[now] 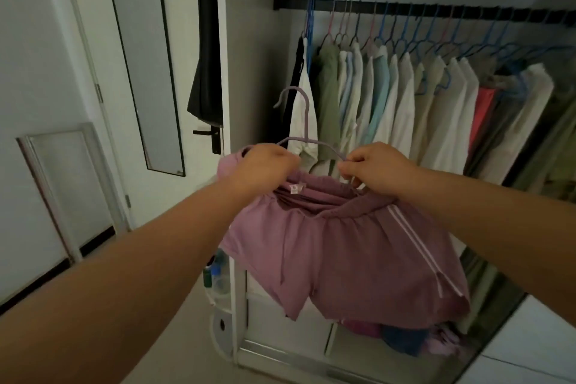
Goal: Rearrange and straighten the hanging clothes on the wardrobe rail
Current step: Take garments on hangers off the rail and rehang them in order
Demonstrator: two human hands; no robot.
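Pair of mauve-pink cotton shorts with white side stripes held out in front of black wardrobe rail, below it, off rail. Shorts on thin lilac wire hanger, hook free in air. Left hand curled round waistband and hanger's left end. Right hand pinching hanger's right arm and waistband. Row of pale shirts on blue and pink hangers hanging from rail. Narrow black-framed wall mirror well left of rail.
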